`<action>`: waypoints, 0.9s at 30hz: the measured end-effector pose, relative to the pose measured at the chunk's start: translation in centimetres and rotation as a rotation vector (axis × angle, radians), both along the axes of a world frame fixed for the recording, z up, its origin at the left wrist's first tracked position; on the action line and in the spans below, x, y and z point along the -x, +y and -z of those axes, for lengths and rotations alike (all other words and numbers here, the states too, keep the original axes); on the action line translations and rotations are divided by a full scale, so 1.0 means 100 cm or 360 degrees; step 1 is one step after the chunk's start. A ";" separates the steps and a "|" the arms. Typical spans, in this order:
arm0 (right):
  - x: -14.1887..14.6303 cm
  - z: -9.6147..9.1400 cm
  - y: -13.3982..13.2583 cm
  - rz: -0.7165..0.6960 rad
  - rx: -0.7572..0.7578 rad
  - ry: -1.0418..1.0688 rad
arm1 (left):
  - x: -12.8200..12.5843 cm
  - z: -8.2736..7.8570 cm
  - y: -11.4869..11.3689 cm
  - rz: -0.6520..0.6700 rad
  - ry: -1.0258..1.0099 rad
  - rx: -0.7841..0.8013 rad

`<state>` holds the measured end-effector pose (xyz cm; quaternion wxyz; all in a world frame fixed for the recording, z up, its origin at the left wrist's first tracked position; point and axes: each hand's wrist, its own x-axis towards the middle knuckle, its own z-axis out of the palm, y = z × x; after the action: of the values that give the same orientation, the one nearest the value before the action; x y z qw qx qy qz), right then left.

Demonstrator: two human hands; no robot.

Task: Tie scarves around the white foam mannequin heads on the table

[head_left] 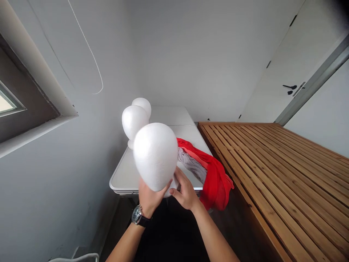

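Wooden slat bed [286, 174] right of counter [174, 116]: warm ribbed planks. Counter white, smooth. Red cloth [215, 174] draped over counter's near edge, soft, grey cloth [192, 165] on top. Foam head [156, 154] lifted above counter's near edge, bare, nothing on it yet; matte, egg-shaped. Two more foam heads [133, 122] stand on counter's left side. Left hand [149, 199] and right hand [185, 191] both grip lifted head's base.

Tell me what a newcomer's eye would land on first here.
First, the white foam head held up at centre by both hands, left hand and right hand at its base. Next, the red cloth spilling off the white table, beside a slatted wooden platform on the right.
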<state>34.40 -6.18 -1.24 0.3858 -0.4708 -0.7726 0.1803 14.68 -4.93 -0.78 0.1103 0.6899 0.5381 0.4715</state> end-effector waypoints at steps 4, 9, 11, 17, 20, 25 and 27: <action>-0.003 0.001 0.000 0.0308 0.0020 0.0030 | -0.044 0.003 0.008 0.0311 0.0222 -0.0075; -0.015 0.008 0.012 0.0296 0.0058 -0.0071 | -0.032 0.010 0.010 0.0527 0.0253 0.0094; -0.017 0.012 0.015 0.0318 0.0026 -0.0001 | -0.007 0.004 0.024 0.0760 0.0217 0.0164; -0.018 0.020 0.015 0.0405 0.0056 0.0140 | 0.028 -0.019 0.106 0.0210 -0.0157 0.0203; -0.019 0.023 0.016 0.0398 0.0092 0.0128 | 0.013 -0.022 0.136 0.0170 -0.0144 0.0354; -0.021 0.026 0.018 0.0386 0.0081 0.0138 | -0.005 -0.031 0.164 0.0204 -0.0419 0.0498; -0.022 0.024 0.020 0.0357 0.0052 0.0151 | -0.006 -0.040 0.177 0.0243 -0.0601 0.0568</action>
<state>36.60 -4.18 -3.67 0.4319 -0.5516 -0.6929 0.1706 15.33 12.72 3.26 0.3637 0.5980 0.5291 0.4798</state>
